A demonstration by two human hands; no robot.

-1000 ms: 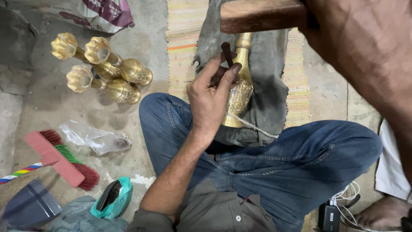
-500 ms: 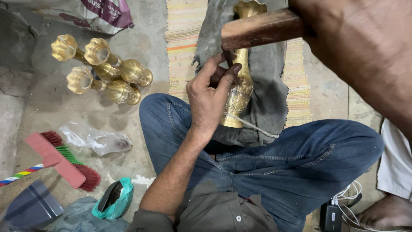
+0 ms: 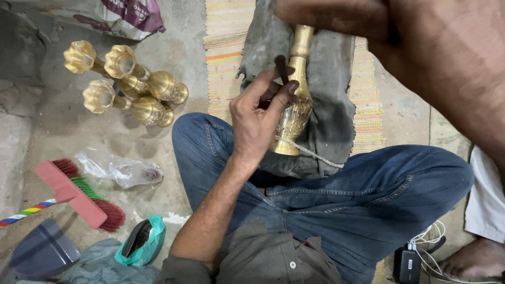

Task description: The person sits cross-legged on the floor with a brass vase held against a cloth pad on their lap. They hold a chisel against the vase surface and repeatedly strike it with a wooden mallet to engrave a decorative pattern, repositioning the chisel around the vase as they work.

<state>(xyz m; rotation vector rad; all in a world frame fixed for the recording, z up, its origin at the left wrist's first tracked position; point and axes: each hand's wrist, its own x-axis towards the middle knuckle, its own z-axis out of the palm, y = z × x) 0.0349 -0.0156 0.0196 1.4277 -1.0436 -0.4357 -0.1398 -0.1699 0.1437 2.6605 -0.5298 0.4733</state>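
A brass vase (image 3: 294, 110) lies on a dark grey cloth pad (image 3: 334, 105) across my lap, its narrow neck pointing away from me. My left hand (image 3: 255, 123) rests on the vase and pinches a short dark punch (image 3: 281, 68) against the vase's neck. My right hand (image 3: 421, 47) is raised close to the camera at the upper right, large and blurred. It grips a wooden hammer (image 3: 326, 18), seen as a brown blur above the vase's top. A thin cord (image 3: 310, 152) runs from the vase's base.
Three more brass vases (image 3: 131, 87) lie on the concrete floor at left. A striped mat (image 3: 226, 52) lies under the pad. A red brush (image 3: 79, 197), plastic bag (image 3: 118, 168), teal pouch (image 3: 142, 239) and dustpan (image 3: 39, 252) are lower left. A charger (image 3: 407, 263) and another person's foot (image 3: 473, 260) are lower right.
The hammer dropped close to the punch half a second ago and has now lifted again to the top edge. My left hand, the punch and the vase have stayed in place.
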